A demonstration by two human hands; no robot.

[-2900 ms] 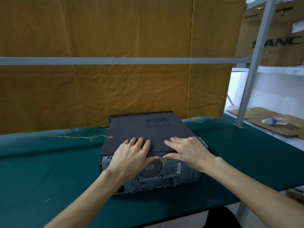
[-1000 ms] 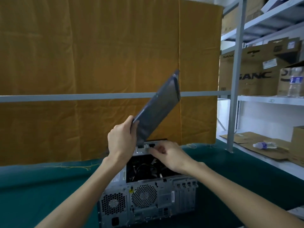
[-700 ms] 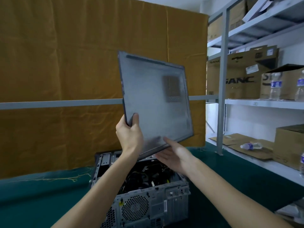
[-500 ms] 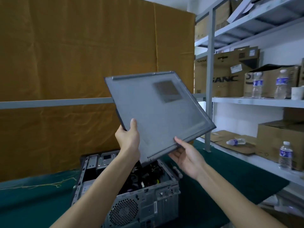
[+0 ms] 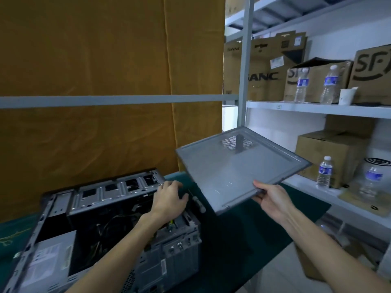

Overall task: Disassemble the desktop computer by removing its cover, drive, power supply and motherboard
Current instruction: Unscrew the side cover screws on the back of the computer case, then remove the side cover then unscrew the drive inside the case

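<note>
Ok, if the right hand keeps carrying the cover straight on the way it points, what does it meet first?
Probably the bottle and cardboard box on the lower shelf; the cover held by the right hand heads there, though depth is unclear.

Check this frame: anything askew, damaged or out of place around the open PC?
No damage or spill shows. The cover is off the computer case, tilted in the air to its right, held at its near edge by the right hand alone. The left hand rests on the case's right rim. Expected mid-disassembly.
</note>
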